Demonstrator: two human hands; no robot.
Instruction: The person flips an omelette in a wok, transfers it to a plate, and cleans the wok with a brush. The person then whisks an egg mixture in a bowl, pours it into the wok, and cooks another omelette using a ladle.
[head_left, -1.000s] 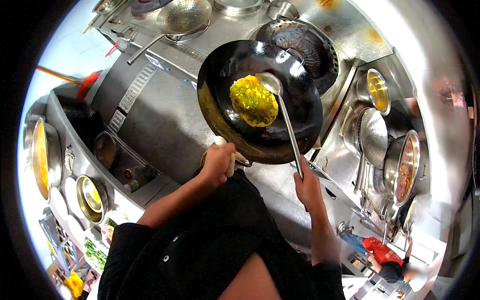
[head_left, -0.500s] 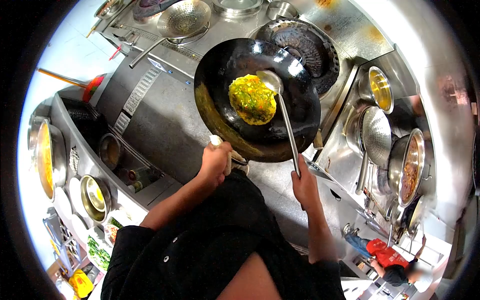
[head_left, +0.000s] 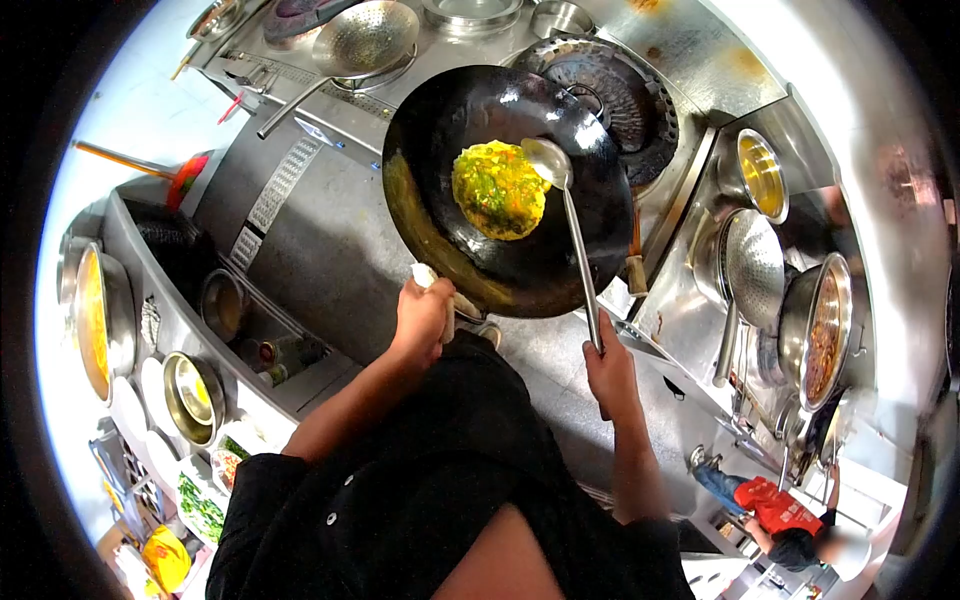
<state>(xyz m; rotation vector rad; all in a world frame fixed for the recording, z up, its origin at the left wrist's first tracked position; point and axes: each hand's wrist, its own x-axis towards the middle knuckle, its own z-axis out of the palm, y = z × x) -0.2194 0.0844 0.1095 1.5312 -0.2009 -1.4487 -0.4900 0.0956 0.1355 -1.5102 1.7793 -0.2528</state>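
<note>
Yellow-green omelette (head_left: 500, 190) in the black wok (head_left: 415, 215), beside the ladle (head_left: 547, 163).

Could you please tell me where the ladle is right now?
In the head view, the ladle is in the right hand, its bowl in the wok beside the egg.

Location type: commercial kitchen. Indicators: a round black metal burner ring (head_left: 655, 140) in a stainless-steel range at upper centre; a large round black wok (head_left: 420, 220) at centre; a perforated round metal strainer (head_left: 755, 265) and steel bowls of food at right.
</note>
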